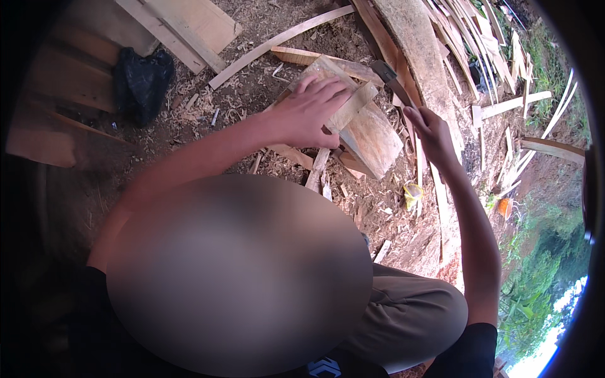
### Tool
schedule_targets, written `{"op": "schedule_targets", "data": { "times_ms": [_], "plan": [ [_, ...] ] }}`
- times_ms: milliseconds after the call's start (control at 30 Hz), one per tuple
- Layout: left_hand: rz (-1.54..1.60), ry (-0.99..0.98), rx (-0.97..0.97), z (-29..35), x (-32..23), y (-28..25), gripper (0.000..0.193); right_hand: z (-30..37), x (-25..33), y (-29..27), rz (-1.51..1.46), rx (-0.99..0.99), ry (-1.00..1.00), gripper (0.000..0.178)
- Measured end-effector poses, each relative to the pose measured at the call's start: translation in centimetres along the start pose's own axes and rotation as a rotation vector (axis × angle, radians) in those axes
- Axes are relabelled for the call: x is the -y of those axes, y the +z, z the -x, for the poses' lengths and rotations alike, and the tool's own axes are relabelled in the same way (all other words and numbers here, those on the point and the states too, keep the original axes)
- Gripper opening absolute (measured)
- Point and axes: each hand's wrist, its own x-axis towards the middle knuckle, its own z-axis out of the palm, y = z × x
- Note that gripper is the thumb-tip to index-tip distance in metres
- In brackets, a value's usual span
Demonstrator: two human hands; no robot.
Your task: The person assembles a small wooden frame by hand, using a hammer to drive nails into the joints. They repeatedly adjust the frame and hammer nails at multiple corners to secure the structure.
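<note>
My left hand [313, 110] lies over a pale wooden block, its fingers bent over the wood and its thumb at the near edge, gripping it. A short wooden piece [354, 107] sits across a broader wooden slab [375, 140] beside my fingers. My right hand [432, 129] is closed round the lower end of a dark, flat, blade-like tool [389, 77]. The tool tilts up and left, its far end just beyond the short piece. Where the left palm meets the wood is hidden.
A long rough plank [419, 50] runs along the right, with several thin strips [469, 44] past it. A black plastic bag [144, 85] lies at left, and a yellow wrapper [413, 195] on the shaving-covered ground. A blurred oval hides the lower middle, beside my bent knee [422, 309].
</note>
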Motion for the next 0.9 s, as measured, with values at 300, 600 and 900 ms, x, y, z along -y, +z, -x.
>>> {"op": "schedule_targets", "data": {
  "times_ms": [300,600,900],
  "plan": [
    [0.103,-0.09,-0.566,2.5,-1.7,3.3,0.055,2.3,-0.9,1.6,-0.192,0.055,0.012,0.062],
    [0.104,-0.011,-0.689,1.4,-1.1,3.8,0.044,5.8,-2.4,2.9,-0.096,-0.055,-0.101,0.056],
    [0.14,0.065,-0.72,0.2,-0.2,4.5,0.045,8.2,-4.8,5.1,0.144,-0.203,-0.281,0.037]
  ]
}}
